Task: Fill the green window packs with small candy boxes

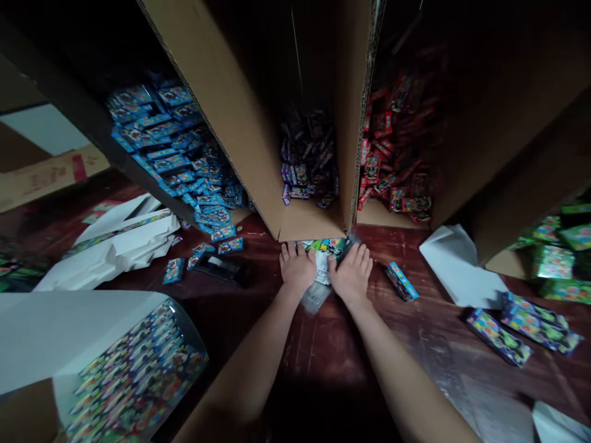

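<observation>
My left hand (pixel 297 266) and my right hand (pixel 351 271) lie side by side on a dark red wooden table (pixel 323 351), both pressed down on a small colourful printed packet (pixel 329 248) in clear wrap. The fingers of both hands are stretched flat over it. The packet sits right against the front edge of the middle cardboard box (pixel 305 224), which holds purple packets (pixel 307 163).
A box of blue packets (pixel 175 141) stands at left, and a box of red packets (pixel 397 154) at right. Loose blue packets (pixel 401 282) lie on the table. White folded sheets (pixel 120 243), a black tool (pixel 224 269), a clear-fronted tray of packets (pixel 133 375) and green packs (pixel 551 246) surround me.
</observation>
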Demonstrator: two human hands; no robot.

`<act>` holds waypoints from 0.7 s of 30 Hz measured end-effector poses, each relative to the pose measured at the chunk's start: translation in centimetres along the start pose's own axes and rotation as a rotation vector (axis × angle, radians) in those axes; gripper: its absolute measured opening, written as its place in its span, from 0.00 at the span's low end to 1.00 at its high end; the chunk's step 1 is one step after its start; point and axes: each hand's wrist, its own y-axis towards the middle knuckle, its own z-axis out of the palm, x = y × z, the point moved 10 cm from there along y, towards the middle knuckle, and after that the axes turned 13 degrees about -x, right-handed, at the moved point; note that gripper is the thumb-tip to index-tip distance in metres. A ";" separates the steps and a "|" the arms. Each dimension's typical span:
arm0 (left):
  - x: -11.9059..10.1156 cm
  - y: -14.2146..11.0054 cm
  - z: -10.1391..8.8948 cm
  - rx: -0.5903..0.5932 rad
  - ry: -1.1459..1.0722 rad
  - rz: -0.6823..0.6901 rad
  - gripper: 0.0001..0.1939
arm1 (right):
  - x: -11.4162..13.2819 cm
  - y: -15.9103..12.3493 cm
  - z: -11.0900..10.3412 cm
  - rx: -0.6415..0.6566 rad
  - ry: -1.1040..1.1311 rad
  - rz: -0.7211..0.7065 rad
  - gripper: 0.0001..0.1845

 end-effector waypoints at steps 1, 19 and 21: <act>-0.4 -0.4 0.0 0.000 -0.001 0.019 0.30 | 0.2 -0.1 0.1 0.015 -0.018 -0.014 0.45; 11.4 5.5 -11.2 -0.081 0.120 0.040 0.23 | 4.0 -3.6 -6.2 -0.095 0.225 -0.599 0.40; 14.4 10.6 -10.9 -0.114 0.149 -0.001 0.31 | 7.4 -1.3 -5.3 -0.085 0.238 -0.680 0.38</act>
